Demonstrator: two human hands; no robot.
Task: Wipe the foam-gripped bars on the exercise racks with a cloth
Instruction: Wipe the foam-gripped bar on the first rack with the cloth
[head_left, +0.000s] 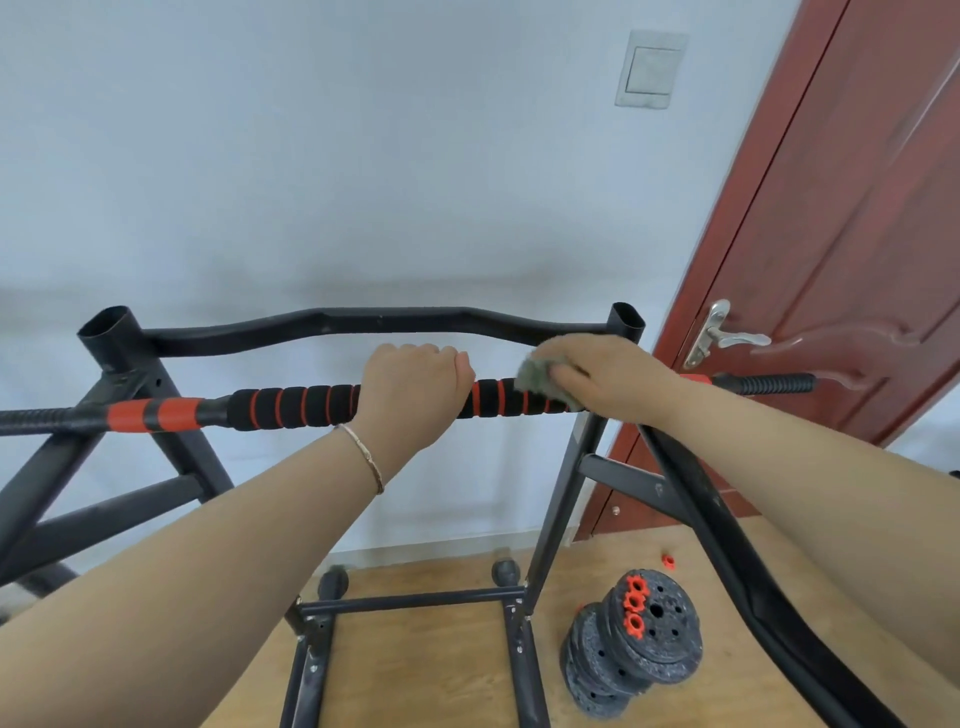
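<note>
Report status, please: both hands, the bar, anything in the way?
Left hand grips the foam bar at its middle. Right hand holds the cloth on the foam. Weight plates lie on the floor, clear of the bar.

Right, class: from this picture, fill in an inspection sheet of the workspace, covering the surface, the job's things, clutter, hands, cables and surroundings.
Surface: wooden floor under the rack.
Job's things: foam-gripped bar, black with orange rings, lies across the black rack; grey-green cloth sits on its right part.
Clutter: weight plates stacked on the floor at right; loose orange nut beyond them.
Hands: left hand grips the bar's foam; right hand holds the cloth against the bar.
Cables: nothing seen.
Surroundings: white wall, wall switch, red-brown door with metal handle.
</note>
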